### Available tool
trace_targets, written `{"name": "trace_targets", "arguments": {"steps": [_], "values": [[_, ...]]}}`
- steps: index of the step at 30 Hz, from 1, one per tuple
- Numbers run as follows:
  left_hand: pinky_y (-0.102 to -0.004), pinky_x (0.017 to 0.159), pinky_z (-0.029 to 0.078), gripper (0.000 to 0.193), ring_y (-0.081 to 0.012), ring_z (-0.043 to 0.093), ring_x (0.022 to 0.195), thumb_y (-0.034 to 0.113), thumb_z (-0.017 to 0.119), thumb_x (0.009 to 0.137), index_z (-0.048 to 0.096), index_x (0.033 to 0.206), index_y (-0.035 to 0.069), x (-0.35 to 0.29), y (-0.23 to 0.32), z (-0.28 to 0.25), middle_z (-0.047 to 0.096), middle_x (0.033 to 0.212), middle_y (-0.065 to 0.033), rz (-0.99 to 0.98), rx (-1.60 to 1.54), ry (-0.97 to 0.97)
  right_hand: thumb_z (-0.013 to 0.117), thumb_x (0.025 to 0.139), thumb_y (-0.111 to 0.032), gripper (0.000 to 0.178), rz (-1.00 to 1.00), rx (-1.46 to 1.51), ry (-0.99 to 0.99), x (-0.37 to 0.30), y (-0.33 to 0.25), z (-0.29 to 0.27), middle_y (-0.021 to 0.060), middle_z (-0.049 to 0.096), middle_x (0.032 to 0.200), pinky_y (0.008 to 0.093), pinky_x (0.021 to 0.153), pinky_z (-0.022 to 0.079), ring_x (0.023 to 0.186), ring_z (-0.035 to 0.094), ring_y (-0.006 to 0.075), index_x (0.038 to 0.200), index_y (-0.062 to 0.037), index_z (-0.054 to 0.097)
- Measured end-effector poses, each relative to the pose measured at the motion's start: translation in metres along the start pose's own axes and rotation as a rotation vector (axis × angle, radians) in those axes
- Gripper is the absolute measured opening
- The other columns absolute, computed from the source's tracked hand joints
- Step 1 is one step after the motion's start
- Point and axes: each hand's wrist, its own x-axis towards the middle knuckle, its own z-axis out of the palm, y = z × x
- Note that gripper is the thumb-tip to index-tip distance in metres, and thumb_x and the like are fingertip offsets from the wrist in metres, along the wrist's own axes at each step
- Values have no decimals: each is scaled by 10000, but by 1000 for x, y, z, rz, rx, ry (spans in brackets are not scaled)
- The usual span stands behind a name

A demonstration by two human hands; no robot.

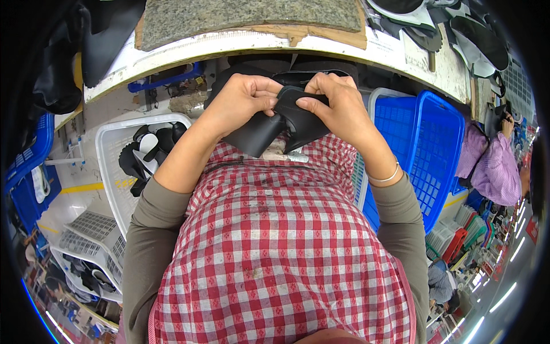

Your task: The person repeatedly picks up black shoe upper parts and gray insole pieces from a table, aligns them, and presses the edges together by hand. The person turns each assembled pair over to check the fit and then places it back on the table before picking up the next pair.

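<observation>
Between my two hands, over my lap, is a black leather-like piece with a stitched edge, like part of a shoe or bag upper. My left hand pinches its upper edge from the left, thumb and forefinger closed on it. From the other side my right hand grips the same edge, its thumb lying flat on the black material. The two hands are close together, with a narrow strip of the piece showing between the fingertips. Its lower flaps hang apart over my checked apron.
A white worktable with a stone slab lies ahead. Black and white cut pieces sit at its right end. To my left stands a white basket holding similar pieces; blue baskets stand at right. Another person's purple sleeve shows farther right.
</observation>
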Motion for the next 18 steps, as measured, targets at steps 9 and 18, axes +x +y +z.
{"name": "trace_targets", "arguments": {"steps": [9,18], "values": [[-270,778,560,250,-91,677,850,-26,646,967,731,1201,-51,2,-6,0,771,1043,-63,-9,38,-15,817,871,-323,266,-51,-55,-23,-1,2,0,81,678,802,393,851,417,811,632,287,938,-101,685],[-253,769,533,274,-69,622,814,14,639,1000,721,1252,-51,-4,-5,1,754,996,-30,98,177,-46,821,862,-320,263,-57,-47,-15,-4,5,2,86,674,812,399,840,423,819,637,289,932,-111,678]]}}
